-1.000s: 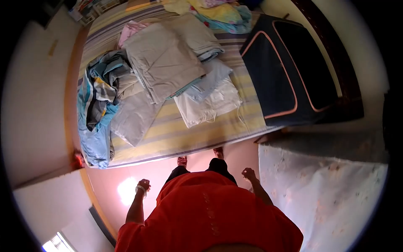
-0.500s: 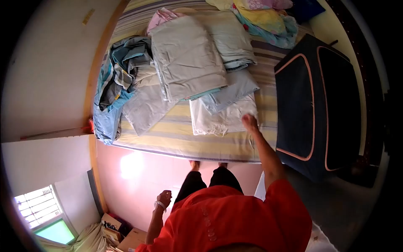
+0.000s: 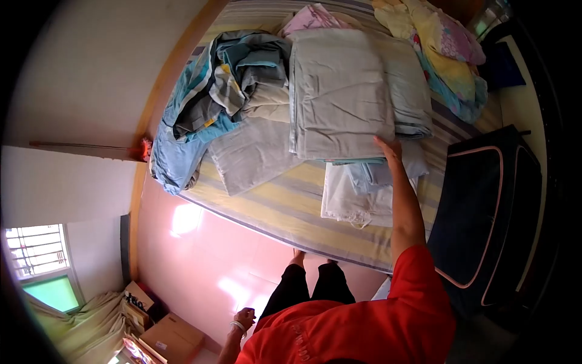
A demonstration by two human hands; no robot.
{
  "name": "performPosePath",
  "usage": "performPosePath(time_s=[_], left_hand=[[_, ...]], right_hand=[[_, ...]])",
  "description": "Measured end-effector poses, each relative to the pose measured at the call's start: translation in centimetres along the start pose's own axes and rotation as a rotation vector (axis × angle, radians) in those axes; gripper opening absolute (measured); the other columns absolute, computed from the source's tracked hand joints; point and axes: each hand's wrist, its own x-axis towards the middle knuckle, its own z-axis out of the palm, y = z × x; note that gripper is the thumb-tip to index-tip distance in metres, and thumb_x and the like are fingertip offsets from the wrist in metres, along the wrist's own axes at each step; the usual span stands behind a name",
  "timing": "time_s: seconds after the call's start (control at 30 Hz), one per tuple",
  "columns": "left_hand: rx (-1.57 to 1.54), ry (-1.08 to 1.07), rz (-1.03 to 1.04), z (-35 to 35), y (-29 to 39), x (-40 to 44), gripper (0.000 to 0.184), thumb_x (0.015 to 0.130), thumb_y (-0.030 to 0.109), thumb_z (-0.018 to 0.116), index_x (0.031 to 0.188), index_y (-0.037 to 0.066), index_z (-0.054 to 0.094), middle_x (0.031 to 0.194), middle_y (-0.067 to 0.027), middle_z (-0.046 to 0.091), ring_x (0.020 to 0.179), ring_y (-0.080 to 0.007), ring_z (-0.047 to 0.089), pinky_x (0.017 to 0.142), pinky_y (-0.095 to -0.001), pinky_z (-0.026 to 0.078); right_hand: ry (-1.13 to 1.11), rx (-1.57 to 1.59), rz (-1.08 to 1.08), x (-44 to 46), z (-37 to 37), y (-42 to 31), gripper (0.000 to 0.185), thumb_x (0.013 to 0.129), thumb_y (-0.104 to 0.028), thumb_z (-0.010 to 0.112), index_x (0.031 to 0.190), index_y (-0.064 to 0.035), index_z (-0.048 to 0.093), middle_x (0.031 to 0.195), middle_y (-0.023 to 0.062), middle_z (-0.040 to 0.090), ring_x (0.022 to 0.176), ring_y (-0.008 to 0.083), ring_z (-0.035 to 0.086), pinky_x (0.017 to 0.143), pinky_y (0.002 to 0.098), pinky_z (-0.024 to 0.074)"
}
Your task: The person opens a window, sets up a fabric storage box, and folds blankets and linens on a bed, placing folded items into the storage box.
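My right hand is at the lower right corner of a thick folded grey-beige sheet, gripping its edge; some fingers are hidden. A teal layer shows beneath this sheet. Below it are a folded light blue-grey cloth and a white cloth with a frayed edge. A flat grey pillowcase-like cloth lies to the left. My left hand, with a bracelet at the wrist, hangs beside my thigh, its fingers curled and nothing visible in them.
The cloths rest on a bed with a striped sheet. Crumpled blue and grey bedding is at the left, a yellow and floral bundle at the far right. A dark fabric storage box stands at right. Cardboard boxes sit lower left.
My right hand has moved from beside the white cloth up to the folded grey-beige sheet's corner. The view has turned, so the bed appears tilted. My left hand still hangs low.
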Motion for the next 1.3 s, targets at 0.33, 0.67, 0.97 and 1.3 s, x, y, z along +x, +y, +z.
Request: performPosePath(time_s=[0.33, 0.67, 0.97, 1.3], left_hand=[[-0.706, -0.533, 0.277, -0.4, 15.7, 12.5, 0.043, 0.086, 0.043, 0.042, 0.108, 0.006, 0.045, 0.084, -0.0098, 0.056, 0.059, -0.0135, 0.05, 0.048, -0.0213, 0.04], [-1.713, -0.783, 0.609, -2.4, 27.7, 11.5, 0.06, 0.085, 0.05, 0.032, 0.126, 0.007, 0.031, 0.129, -0.0128, 0.035, 0.114, -0.0291, 0.038, 0.091, -0.0439, 0.036], [-1.221, -0.42, 0.175, -1.5, 17.7, 17.6, 0.06, 0.079, 0.047, 0.048, 0.122, 0.007, 0.039, 0.117, -0.0122, 0.048, 0.104, -0.0275, 0.049, 0.086, -0.0415, 0.042], [-0.251, 0.571, 0.548, -2.6, 18.6, 17.1, 0.068, 0.068, 0.02, 0.065, 0.125, 0.005, 0.031, 0.117, -0.0234, 0.038, 0.106, -0.0373, 0.04, 0.089, -0.0406, 0.036]], right_hand=[[-0.061, 0.701, 0.22, -9.2, 5.5, -9.6, 0.045, 0.058, -0.017, 0.071, 0.099, -0.0056, 0.056, 0.1, 0.0076, 0.054, 0.092, 0.0226, 0.049, 0.075, 0.0404, 0.0387], [-0.584, -0.201, -0.142, -37.6, 5.5, 0.0, 0.034, 0.082, -0.025, 0.053, 0.106, -0.001, 0.053, 0.097, 0.0097, 0.056, 0.085, 0.0216, 0.053, 0.077, 0.0312, 0.0417], [-0.486, 0.158, 0.192, -28.2, 4.8, 4.7, 0.014, 0.079, -0.016, 0.053, 0.076, -0.0024, 0.055, 0.067, 0.0039, 0.055, 0.055, 0.0108, 0.05, 0.051, 0.0241, 0.0405], [-0.128, -0.695, -0.968, -12.0, 18.8, -8.4, 0.035, 0.07, -0.007, 0.054, 0.104, 0.0006, 0.05, 0.1, 0.0185, 0.053, 0.098, 0.0328, 0.047, 0.085, 0.039, 0.037]])
